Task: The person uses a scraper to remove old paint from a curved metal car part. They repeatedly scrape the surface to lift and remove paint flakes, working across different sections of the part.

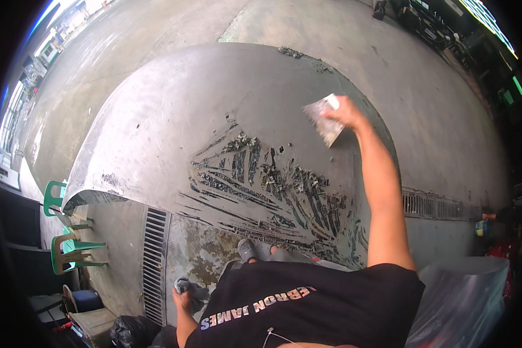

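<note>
A large curved grey panel, like a car hood (174,98), spreads out in front of me, its surface dull grey. Its near part bears dark streaks (243,191) where the grey layer is broken, with crumbly grey bits among them. Stretched far over the panel's right side, my right hand (345,112) is closed on a wide, flat scraper (323,120) with a pale, smeared blade, slightly blurred. The blade is at the grey surface. Low on the left, beside my body, my left hand (181,298) is closed on a crumpled grey rag (194,292).
Green plastic stools (75,252) stand left of the panel. Drain grates run along the floor at left (155,249) and right (435,206). A black bag (130,332) and a cardboard box (93,323) sit at lower left. Clear plastic sheeting (458,301) hangs at lower right.
</note>
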### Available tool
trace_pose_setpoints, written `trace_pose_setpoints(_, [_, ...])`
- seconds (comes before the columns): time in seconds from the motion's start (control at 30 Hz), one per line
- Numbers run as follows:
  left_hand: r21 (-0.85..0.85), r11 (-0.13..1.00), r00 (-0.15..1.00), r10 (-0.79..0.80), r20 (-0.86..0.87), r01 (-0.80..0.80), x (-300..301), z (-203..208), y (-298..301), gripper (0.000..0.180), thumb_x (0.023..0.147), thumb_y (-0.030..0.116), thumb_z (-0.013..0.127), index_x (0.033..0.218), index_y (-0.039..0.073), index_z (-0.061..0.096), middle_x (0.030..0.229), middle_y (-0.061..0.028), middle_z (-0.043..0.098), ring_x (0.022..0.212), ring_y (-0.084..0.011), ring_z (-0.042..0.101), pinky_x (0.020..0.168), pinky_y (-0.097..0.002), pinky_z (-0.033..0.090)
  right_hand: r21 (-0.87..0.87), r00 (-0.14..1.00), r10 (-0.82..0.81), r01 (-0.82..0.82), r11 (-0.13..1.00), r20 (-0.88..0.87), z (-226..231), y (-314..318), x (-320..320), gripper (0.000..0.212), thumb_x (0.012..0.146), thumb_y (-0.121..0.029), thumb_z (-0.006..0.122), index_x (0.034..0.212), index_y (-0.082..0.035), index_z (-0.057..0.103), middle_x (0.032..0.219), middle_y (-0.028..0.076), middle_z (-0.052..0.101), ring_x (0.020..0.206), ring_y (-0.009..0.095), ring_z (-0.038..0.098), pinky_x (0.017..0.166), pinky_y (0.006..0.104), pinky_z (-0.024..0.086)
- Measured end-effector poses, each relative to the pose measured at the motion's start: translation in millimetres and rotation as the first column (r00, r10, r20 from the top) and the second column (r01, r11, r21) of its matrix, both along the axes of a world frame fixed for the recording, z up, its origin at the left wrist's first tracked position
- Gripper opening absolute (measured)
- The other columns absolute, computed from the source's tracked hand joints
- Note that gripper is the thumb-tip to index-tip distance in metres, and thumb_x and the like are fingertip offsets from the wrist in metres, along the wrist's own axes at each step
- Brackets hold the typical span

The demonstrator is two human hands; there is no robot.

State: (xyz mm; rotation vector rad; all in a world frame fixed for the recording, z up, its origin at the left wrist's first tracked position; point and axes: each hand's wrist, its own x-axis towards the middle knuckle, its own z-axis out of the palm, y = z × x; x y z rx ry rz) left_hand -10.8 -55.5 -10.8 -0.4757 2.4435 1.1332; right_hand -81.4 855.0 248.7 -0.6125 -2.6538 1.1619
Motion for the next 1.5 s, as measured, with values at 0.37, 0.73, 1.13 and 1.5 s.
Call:
trace_pose_setpoints(0.37, [-0.142, 0.985, 0.986, -0.073, 0.151, 0.094, 13.3, -18.7, 27.2, 0.064, 0.069, 0.020, 0.084, 0.127, 0.003, 0.061, 0.117, -0.0196, 0.072, 0.111, -0.0368, 0.070, 0.095, -0.0442, 0.054, -0.024, 0.996, -0.082, 0.083, 0.996, 0.035, 41.5, -81.4, 55.1, 0.037, 0.083, -0.027, 0.085, 0.106, -0.002, 0.072, 0.087, 0.008, 0.074, 0.076, 0.017, 0.067, 0.073, 0.0363, 0.056])
trace_pose_setpoints(0.73, [0.045, 0.996, 0.996, -0.082, -0.039, 0.083, -35.8, -59.7, 44.5, 0.061, 0.071, 0.021, 0.078, 0.126, 0.001, 0.062, 0.116, -0.0210, 0.072, 0.109, -0.0371, 0.070, 0.095, -0.0440, 0.054, -0.048, 1.000, -0.003, 0.003, 0.999, 0.000, 30.4, -107.4, 70.8, 0.032, 0.086, -0.019, 0.080, 0.110, -0.001, 0.070, 0.090, 0.005, 0.075, 0.077, 0.015, 0.067, 0.073, 0.0324, 0.056])
trace_pose_setpoints(1.13, [0.087, 0.995, 0.995, 0.031, 0.098, -0.040, 3.1, -72.9, 18.7, 0.063, 0.066, 0.014, 0.085, 0.124, 0.003, 0.062, 0.115, -0.0161, 0.072, 0.108, -0.0328, 0.069, 0.095, -0.0434, 0.054, 0.158, 0.993, 0.114, -0.116, 0.981, 0.019, 24.3, -145.2, 67.7, 0.034, 0.083, -0.018, 0.078, 0.111, 0.000, 0.070, 0.089, 0.008, 0.074, 0.076, 0.018, 0.067, 0.075, 0.0354, 0.055])
trace_pose_setpoints(1.5, [-0.067, 0.998, 0.996, 0.027, 0.088, -0.021, 5.9, -30.8, 31.8, 0.066, 0.068, 0.017, 0.082, 0.128, 0.003, 0.059, 0.116, -0.0187, 0.071, 0.110, -0.0344, 0.069, 0.095, -0.0436, 0.054, 0.017, 0.986, 0.114, -0.117, 0.993, 0.119, 55.8, -149.2, 50.4, 0.033, 0.083, -0.019, 0.081, 0.111, -0.004, 0.074, 0.093, 0.010, 0.078, 0.085, 0.021, 0.072, 0.086, 0.0394, 0.056])
